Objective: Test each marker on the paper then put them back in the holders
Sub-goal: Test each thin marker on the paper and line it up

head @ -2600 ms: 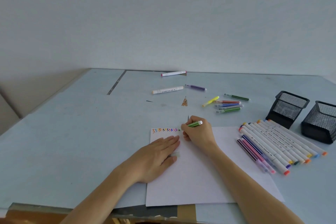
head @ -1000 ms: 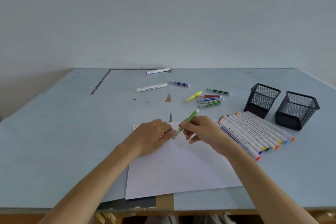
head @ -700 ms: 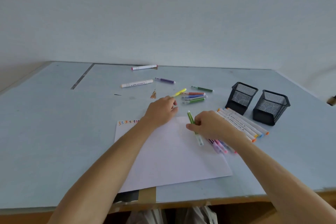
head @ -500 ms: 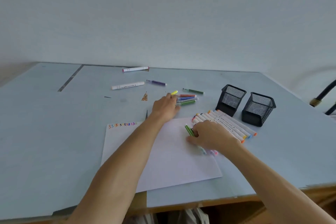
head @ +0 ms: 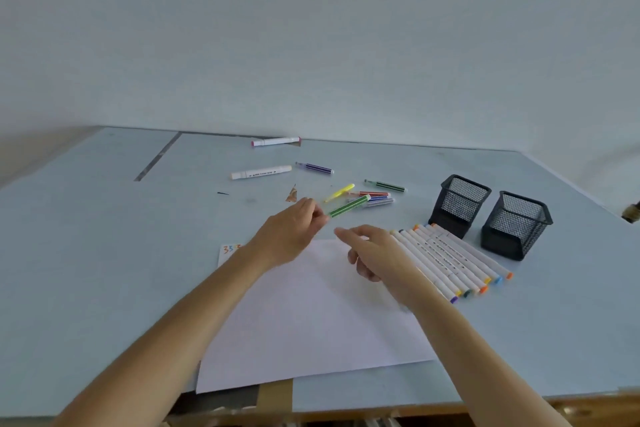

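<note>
From the head camera, the left hand (head: 292, 230) reaches forward over the far edge of the paper (head: 311, 319) and pinches one end of a green striped marker (head: 349, 206) between its fingertips; the marker juts out to the right and away, lifted off the table (head: 86, 270). The right hand (head: 375, 253) hovers just beside it over the paper's right side, holding nothing, its forefinger stretched toward the left hand and the other fingers loosely curled beneath. The two hands are near each other but apart.

The paper lies flat at the near side of the table, and a few small coloured squiggles (head: 231, 248) show at its far left corner (most of that row is hidden behind the left forearm). To the right of the paper a row of white markers (head: 453, 258) lies side by side, coloured caps toward the near right. Past that row stand two black mesh holders, the nearer-left one (head: 459, 204) and the right one (head: 516, 224), both upright and close together.

Beyond the hands is a loose cluster of thin markers: a yellow marker (head: 340, 192), a red, blue and grey bunch (head: 375, 198), a dark green marker (head: 385, 185) and a purple marker (head: 314, 167). Farther back lie a white marker (head: 261, 172) and, by the wall, a white marker with a pink cap (head: 275, 141).
</note>
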